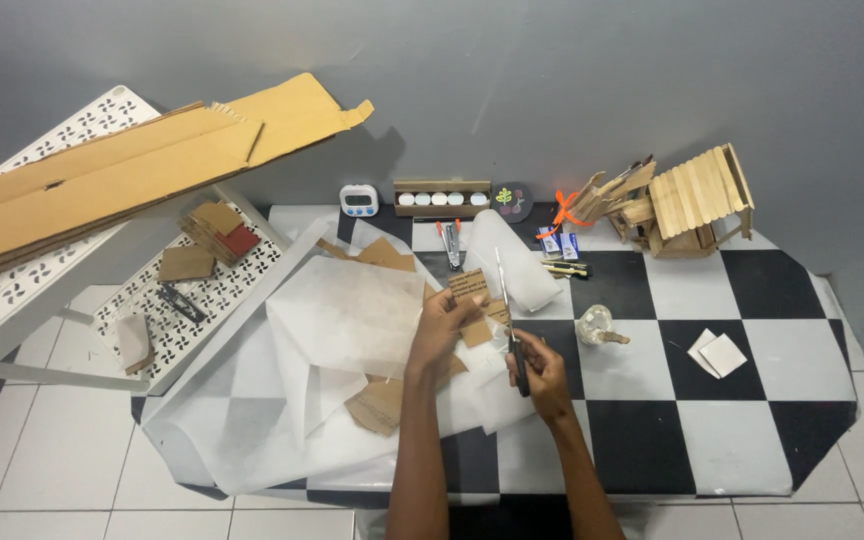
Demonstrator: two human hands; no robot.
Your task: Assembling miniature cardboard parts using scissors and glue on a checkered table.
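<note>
My left hand [442,330] holds a small brown cardboard piece [468,287] up over the table, fingers pinched on its lower edge. My right hand [537,368] grips a pair of scissors [508,310] by the dark handles. The long blades point away from me and run along the right side of the cardboard piece. Under both hands lie large sheets of white translucent paper [337,320] and more cardboard scraps [377,405].
A black-and-white checkered table [712,400] carries a stick-built little house [687,205], a small glass jar [595,325], white square pieces [717,353], a timer [359,201], a tray of white rounds [441,198] and a utility knife [564,268]. Big cardboard sheets [122,170] rest on white perforated shelves at left.
</note>
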